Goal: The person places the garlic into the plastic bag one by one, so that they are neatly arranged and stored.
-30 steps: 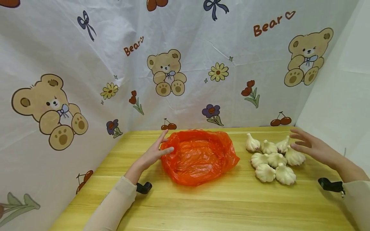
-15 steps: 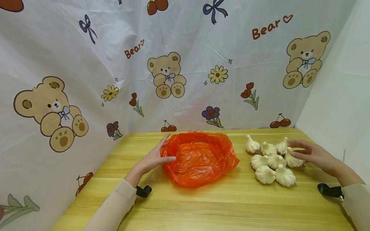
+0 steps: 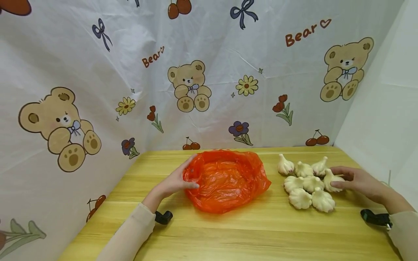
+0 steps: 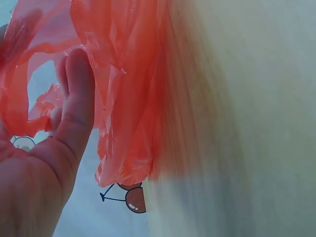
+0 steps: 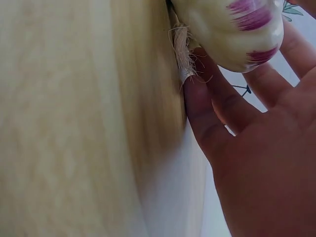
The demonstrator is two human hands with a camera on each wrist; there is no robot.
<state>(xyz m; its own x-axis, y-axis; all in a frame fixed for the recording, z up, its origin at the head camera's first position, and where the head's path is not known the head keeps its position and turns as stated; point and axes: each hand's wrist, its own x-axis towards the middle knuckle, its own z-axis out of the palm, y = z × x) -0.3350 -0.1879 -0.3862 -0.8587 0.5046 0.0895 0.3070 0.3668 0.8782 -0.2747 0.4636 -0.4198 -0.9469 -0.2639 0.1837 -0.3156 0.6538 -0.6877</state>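
Observation:
An open red plastic bag [image 3: 225,201] sits mid-table, its mouth spread wide. My left hand [image 3: 171,181] curves round its left side, thumb over the rim and fingers behind; in the left wrist view the fingers [image 4: 79,89] show beside a hole in the plastic. On the right lie several cream garlic bulbs [image 3: 300,198]. My right hand [image 3: 367,185] holds the rightmost garlic bulb [image 3: 329,177], thumb in front and fingers behind. Up close in the right wrist view, that bulb has purple streaks and a stringy tuft; part of it is out of frame.
The wooden table [image 3: 228,239] ends at a back curtain [image 3: 209,127] printed with bears. A plain white wall [image 3: 382,119] stands at the right. Black wrist-mounted devices [image 3: 164,217] show beside both forearms, close to the tabletop.
My right hand has come down and left from beside the garlic onto the rightmost bulb. The left hand has lowered and closed in round the bag's left side. The other bulbs lie as before.

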